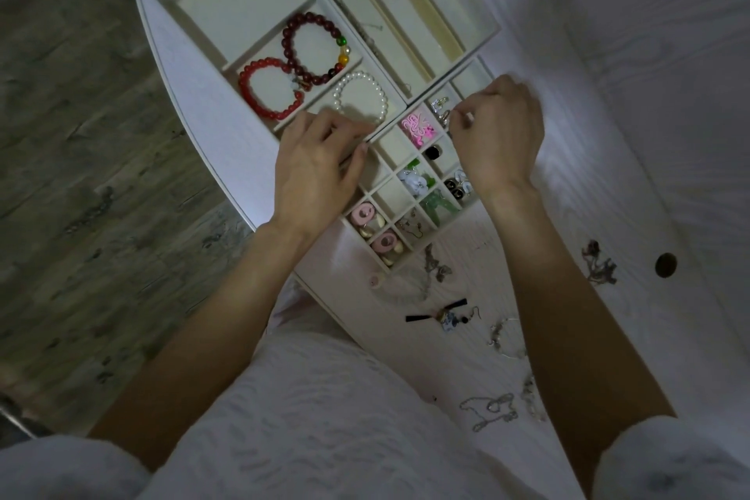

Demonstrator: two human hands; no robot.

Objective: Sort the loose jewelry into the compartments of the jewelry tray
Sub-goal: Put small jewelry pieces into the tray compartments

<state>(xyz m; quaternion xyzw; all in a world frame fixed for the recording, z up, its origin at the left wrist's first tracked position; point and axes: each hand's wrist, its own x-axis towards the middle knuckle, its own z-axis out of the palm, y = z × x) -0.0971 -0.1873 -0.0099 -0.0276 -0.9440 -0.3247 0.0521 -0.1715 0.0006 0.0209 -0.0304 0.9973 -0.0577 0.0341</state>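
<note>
So the white table [608,134] takes up most of the view, wood-grain top with a round hole [665,265] toward its right edge, and grey plank flooring [81,134] shows past its left edge. Sitting near the table's left edge are the cream jewelry trays: a big-compartment tray [243,4] holding a dark red bead bracelet [314,47] and a brighter red bracelet [270,93] overlapping in one section, plus a white pearl bracelet [361,97] in the next section toward the person. Beside it is a long-slot tray [426,12], and nearer the person is the small grid tray [406,191] with bits in its cells: pink pieces [418,128], a black ring-ish thing [432,152], white flowers [414,181], green pieces [438,205], and pink discs [365,213] in the cells at its near corner. The left hand [316,175] rests on the seam where the big tray meets the grid tray, fingers loosely bent and pressing on the edge, not wrapped around anything as far as I can see. The right hand [497,134] is over the far end of the grid, thumb and fingertips pinched together on something tiny and silvery [458,116], too small to name. Loose stuff sits on the table by the near edge: silver chains [493,410], a black tassel earring [440,315], a dark tangle [598,264].
</note>
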